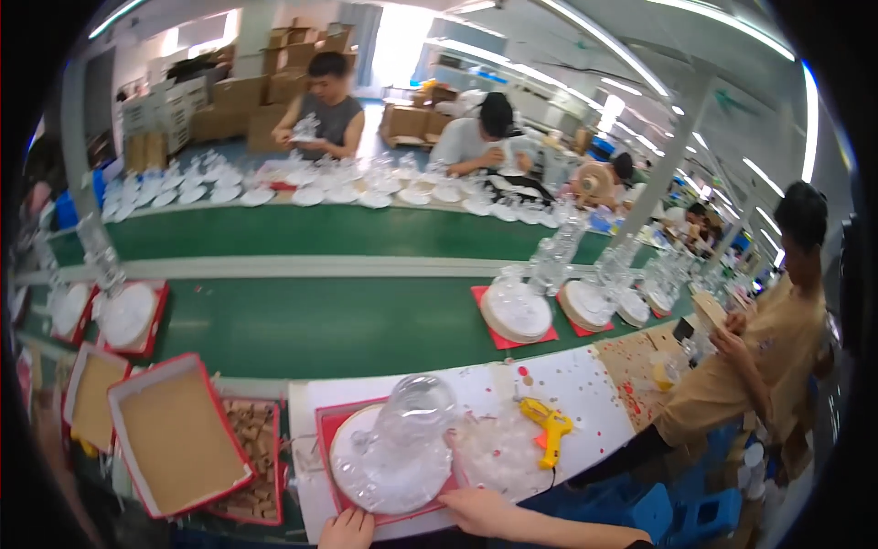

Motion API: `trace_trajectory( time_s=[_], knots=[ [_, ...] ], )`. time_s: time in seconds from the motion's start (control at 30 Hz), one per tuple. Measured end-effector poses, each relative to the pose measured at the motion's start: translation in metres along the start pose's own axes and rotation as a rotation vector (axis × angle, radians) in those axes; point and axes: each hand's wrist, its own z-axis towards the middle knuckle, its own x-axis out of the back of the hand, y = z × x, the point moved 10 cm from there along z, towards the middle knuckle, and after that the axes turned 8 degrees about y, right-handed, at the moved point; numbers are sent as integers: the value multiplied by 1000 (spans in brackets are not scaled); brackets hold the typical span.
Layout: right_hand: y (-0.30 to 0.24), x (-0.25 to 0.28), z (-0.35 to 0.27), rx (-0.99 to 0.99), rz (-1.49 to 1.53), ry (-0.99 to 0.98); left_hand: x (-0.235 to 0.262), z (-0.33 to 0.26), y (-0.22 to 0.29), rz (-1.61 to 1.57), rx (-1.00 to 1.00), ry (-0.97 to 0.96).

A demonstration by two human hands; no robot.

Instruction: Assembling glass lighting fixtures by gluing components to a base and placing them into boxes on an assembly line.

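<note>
Right in front of me, a shallow red tray lies on the white worktop. It holds a round white base with clear figures and a clear bulbous piece on it. My left hand grips the tray's near edge, fingers bent over the rim. At the near right corner, my right hand grips the same tray, with its fingers reaching along the right side. To the right of the tray lies a yellow glue gun, apart from both hands.
An open red-rimmed box and a tray of small brown pieces lie at left. Beyond the worktop runs a green conveyor, carrying more white bases on red trays. A person stands at right; others work across the belt.
</note>
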Motion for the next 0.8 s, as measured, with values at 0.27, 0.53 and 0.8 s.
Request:
trace_trajectory(
  time_s=[0.27, 0.53, 0.8],
  knots=[
    [-46, 237, 76, 116, 318, 783, -8, -5, -9, 105, -6, 8],
    [-97, 199, 63, 82, 695, 542, 4, -69, -58, -1160, 493, 465],
    [-114, 246, -62, 453, -301, 635, -74, -57, -14, -2930, 258, 28]
  ],
)
